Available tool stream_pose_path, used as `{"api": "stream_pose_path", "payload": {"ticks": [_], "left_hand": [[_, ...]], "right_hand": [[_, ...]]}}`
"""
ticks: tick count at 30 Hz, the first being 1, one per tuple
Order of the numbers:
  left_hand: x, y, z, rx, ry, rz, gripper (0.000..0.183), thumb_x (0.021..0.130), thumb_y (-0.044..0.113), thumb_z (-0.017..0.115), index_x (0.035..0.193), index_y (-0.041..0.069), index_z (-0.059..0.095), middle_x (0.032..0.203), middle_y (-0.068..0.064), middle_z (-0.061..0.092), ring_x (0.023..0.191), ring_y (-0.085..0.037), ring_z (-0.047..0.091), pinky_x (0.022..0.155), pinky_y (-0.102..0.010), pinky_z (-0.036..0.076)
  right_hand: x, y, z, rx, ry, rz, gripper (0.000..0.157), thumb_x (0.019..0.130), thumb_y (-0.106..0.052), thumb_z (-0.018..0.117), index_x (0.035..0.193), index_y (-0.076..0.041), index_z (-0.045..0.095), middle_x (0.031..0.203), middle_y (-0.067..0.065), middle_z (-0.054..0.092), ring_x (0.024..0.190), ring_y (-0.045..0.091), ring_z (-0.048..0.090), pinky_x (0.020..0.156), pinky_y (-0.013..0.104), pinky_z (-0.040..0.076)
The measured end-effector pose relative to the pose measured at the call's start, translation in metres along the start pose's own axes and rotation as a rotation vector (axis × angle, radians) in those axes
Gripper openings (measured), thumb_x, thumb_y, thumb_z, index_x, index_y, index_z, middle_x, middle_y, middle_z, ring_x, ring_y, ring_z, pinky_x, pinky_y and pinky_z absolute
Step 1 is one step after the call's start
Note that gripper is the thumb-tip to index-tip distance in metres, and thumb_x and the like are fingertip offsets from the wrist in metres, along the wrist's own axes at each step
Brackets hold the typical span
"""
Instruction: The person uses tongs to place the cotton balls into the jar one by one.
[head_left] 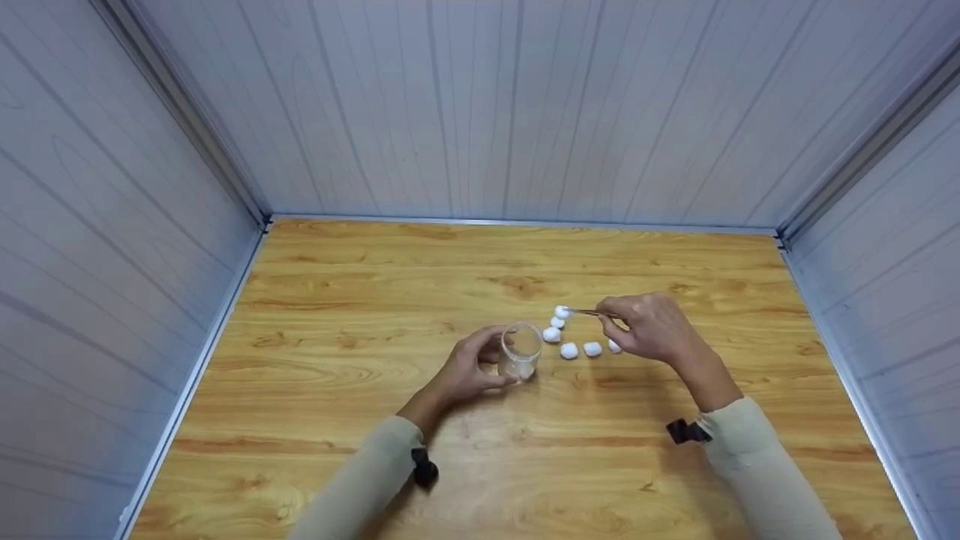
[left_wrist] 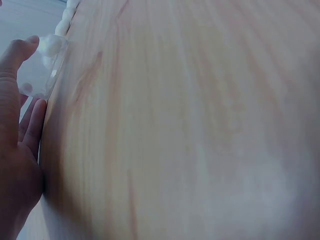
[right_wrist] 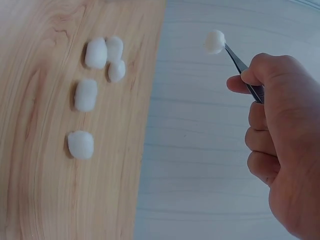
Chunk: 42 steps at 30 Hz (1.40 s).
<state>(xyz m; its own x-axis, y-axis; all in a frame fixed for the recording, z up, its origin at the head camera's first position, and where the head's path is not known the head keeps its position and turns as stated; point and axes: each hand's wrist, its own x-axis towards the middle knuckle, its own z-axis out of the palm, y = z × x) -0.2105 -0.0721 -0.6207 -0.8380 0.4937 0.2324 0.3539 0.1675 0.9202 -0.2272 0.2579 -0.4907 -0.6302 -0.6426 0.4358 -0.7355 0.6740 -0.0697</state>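
White balls (right_wrist: 86, 95) — six outside one jar (head_left: 519, 364) (one in tweezers (right_wrist: 236, 61)).

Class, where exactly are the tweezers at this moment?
In the head view, the tweezers are right of centre and of the clear cup, pinched in the right hand, with a white cotton ball at their tips.

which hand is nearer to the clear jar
Left: the left hand grips the clear jar from its left side. The right hand is apart from it, off to its right, holding tweezers with a white ball at the tips.
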Motion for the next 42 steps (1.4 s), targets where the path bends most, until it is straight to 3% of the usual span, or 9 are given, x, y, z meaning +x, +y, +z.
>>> {"api": "stream_pose_path", "payload": {"ticks": [8, 20, 26, 37, 42], "left_hand": [[-0.001, 0.001, -0.001, 0.029, -0.003, -0.021, 0.079, 0.077, 0.015, 0.089, 0.145, 0.028, 0.051, 0.129, -0.009, 0.065, 0.115, -0.023, 0.068, 0.095, -0.033, 0.061], [0.0, 0.001, 0.001, 0.003, 0.016, -0.007, 0.078, 0.076, 0.012, 0.089, 0.143, 0.024, 0.052, 0.128, -0.012, 0.066, 0.114, -0.027, 0.069, 0.094, -0.041, 0.062], [0.0, 0.002, 0.0, 0.014, 0.01, -0.021, 0.079, 0.075, 0.012, 0.09, 0.144, 0.023, 0.052, 0.13, -0.012, 0.066, 0.115, -0.025, 0.069, 0.095, -0.036, 0.062], [-0.001, 0.002, 0.0, 0.042, -0.003, -0.042, 0.079, 0.077, 0.018, 0.089, 0.144, 0.025, 0.049, 0.13, -0.009, 0.064, 0.115, -0.022, 0.069, 0.096, -0.03, 0.061], [0.0, 0.001, 0.0, 0.028, 0.005, -0.032, 0.078, 0.076, 0.018, 0.09, 0.144, 0.024, 0.051, 0.13, -0.011, 0.064, 0.116, -0.023, 0.068, 0.095, -0.031, 0.061]], "right_hand": [[0.004, -0.007, 0.002, 0.035, 0.027, -0.022, 0.006, 0.089, -0.015, 0.073, 0.094, -0.014, 0.077, 0.073, -0.001, 0.076, 0.048, 0.005, 0.055, 0.044, 0.019, 0.041], [0.013, -0.023, 0.001, 0.047, 0.049, -0.083, 0.008, 0.09, -0.015, 0.071, 0.096, -0.015, 0.076, 0.078, -0.002, 0.078, 0.047, 0.003, 0.054, 0.043, 0.016, 0.035], [0.016, -0.03, 0.0, 0.057, 0.057, -0.103, 0.008, 0.09, -0.015, 0.072, 0.096, -0.016, 0.077, 0.081, -0.002, 0.079, 0.048, 0.004, 0.055, 0.044, 0.017, 0.036], [0.023, -0.04, 0.001, 0.053, 0.079, -0.139, 0.012, 0.086, -0.014, 0.075, 0.098, -0.016, 0.077, 0.079, -0.003, 0.078, 0.045, -0.005, 0.026, 0.044, 0.011, 0.019], [0.025, -0.041, 0.003, 0.06, 0.095, -0.166, 0.013, 0.085, -0.012, 0.075, 0.098, -0.014, 0.076, 0.08, -0.002, 0.078, 0.046, -0.006, 0.021, 0.044, 0.011, 0.015]]}}
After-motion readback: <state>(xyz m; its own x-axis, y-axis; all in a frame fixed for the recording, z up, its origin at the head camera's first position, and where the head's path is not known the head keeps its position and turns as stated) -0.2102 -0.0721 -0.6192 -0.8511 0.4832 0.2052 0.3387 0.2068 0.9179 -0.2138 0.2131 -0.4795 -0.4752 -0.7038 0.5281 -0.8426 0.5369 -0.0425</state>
